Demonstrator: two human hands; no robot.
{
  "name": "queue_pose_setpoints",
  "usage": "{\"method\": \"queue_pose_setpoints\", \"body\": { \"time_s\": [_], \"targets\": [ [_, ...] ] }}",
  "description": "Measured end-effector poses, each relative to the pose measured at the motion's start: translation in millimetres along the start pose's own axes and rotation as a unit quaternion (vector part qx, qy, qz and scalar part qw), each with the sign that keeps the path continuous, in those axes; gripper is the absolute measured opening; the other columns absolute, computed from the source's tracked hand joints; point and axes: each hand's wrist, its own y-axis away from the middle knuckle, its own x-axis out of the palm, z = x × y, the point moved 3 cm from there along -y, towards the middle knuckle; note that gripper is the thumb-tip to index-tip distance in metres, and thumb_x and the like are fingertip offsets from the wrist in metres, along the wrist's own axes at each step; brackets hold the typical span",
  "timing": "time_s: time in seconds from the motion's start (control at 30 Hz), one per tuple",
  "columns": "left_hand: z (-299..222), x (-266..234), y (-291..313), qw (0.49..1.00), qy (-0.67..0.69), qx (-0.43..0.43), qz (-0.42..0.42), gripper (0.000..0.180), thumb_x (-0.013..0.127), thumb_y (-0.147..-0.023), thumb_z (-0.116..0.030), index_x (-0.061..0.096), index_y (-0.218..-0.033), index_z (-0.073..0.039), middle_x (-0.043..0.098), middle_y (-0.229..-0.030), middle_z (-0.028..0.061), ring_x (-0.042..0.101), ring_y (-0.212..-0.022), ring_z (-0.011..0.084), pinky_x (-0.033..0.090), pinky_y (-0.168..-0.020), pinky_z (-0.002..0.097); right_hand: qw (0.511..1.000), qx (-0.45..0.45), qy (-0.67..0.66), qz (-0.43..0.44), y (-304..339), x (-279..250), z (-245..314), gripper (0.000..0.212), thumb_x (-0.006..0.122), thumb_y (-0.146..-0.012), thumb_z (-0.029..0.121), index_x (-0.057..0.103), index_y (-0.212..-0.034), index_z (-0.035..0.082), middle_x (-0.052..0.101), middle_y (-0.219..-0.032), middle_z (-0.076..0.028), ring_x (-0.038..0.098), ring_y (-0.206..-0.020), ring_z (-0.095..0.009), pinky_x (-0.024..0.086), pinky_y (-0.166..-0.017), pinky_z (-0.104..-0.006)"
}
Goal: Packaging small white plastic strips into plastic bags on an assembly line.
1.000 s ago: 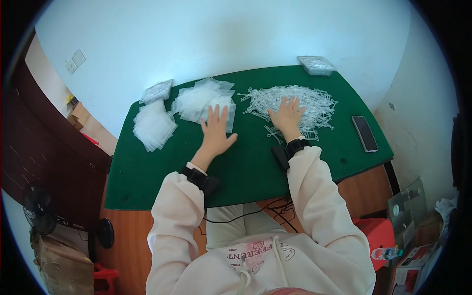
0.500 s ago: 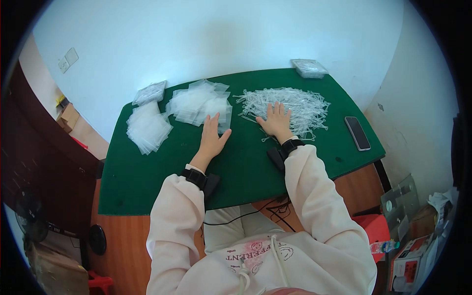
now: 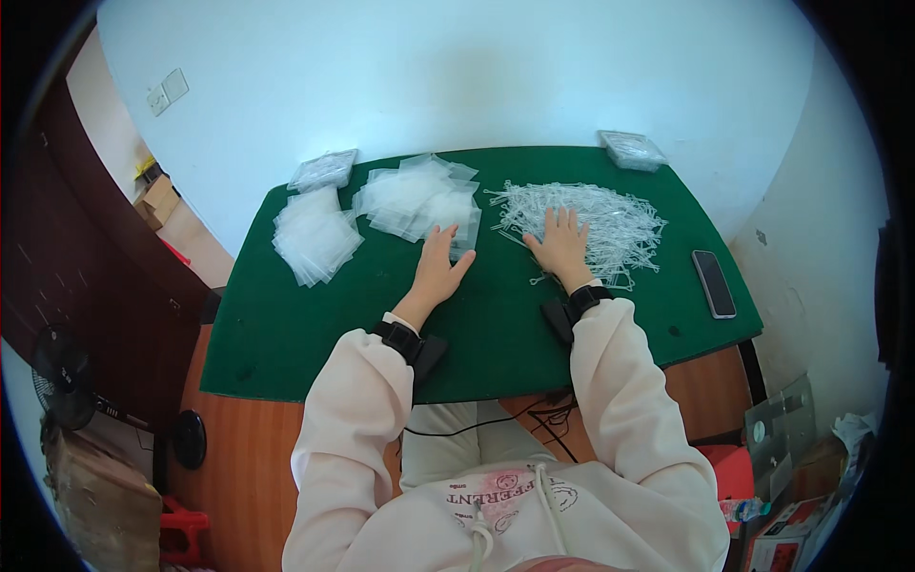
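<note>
My left hand [image 3: 438, 275] is open, its fingers stretched out over the near edge of a loose pile of clear flat plastic bags [image 3: 405, 198]. Nothing is held in it. Over the near left side of a heap of thin clear sticks with looped ends [image 3: 615, 224] lies my right hand [image 3: 562, 250], palm down with fingers spread. Whether its palm presses on the sticks I cannot tell. A second, fanned stack of clear plastic bags [image 3: 313, 238] rests farther left. Both wrists wear black straps with a dark block attached.
The green-covered table [image 3: 286, 353] meets a pale wall. A clear wrapped pack [image 3: 324, 170] sits at its back left, another clear pack [image 3: 631, 150] at the back right. A phone [image 3: 714, 284] lies near the right edge. Black cables [image 3: 477, 419] hang below the front edge.
The whole view has shifted, so the table and my hands appear further right. Relative to the piles, both hands stay in about the same place, still open.
</note>
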Motion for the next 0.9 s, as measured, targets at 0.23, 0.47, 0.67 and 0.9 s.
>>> {"method": "queue_pose_setpoints", "body": {
  "time_s": [0.23,0.47,0.67,0.9],
  "targets": [
    [-9,-1,1,0.999,-0.035,0.024,0.003,0.057,0.062,-0.079,-0.026,0.039,-0.125,-0.001,0.042,-0.127,0.0194,0.028,-0.127,0.0369,0.027,-0.102,0.0411,0.998,-0.016,0.003,-0.061,-2,5,-4,0.078,0.046,-0.081,0.053,0.028,-0.133,-0.003,0.025,-0.140,-0.019,0.018,-0.132,-0.034,0.013,-0.103,-0.0540],
    [-5,-3,2,0.999,-0.036,0.020,0.001,0.058,0.062,-0.079,-0.026,0.039,-0.126,-0.002,0.041,-0.128,0.0186,0.027,-0.127,0.0365,0.027,-0.102,0.0409,0.999,0.003,0.001,0.041,0,8,1,0.079,0.048,-0.082,0.051,0.026,-0.133,-0.005,0.025,-0.140,-0.019,0.018,-0.132,-0.033,0.013,-0.104,-0.0531],
    [-4,-3,1,0.999,-0.028,0.025,0.001,0.059,0.061,-0.078,-0.027,0.038,-0.126,0.000,0.041,-0.127,0.0192,0.026,-0.126,0.0398,0.028,-0.101,0.0435,0.999,-0.009,0.014,-0.033,-3,7,-3,0.081,0.047,-0.081,0.053,0.025,-0.133,-0.005,0.026,-0.139,-0.019,0.020,-0.131,-0.032,0.015,-0.104,-0.0531],
    [-5,-3,2,1.000,-0.022,0.022,0.003,0.058,0.061,-0.079,-0.026,0.038,-0.126,-0.001,0.040,-0.128,0.0194,0.027,-0.126,0.0396,0.028,-0.101,0.0434,0.999,-0.007,0.019,0.025,0,6,2,0.084,0.048,-0.080,0.055,0.024,-0.133,-0.006,0.024,-0.140,-0.019,0.019,-0.132,-0.033,0.015,-0.104,-0.0521]
  ]
}}
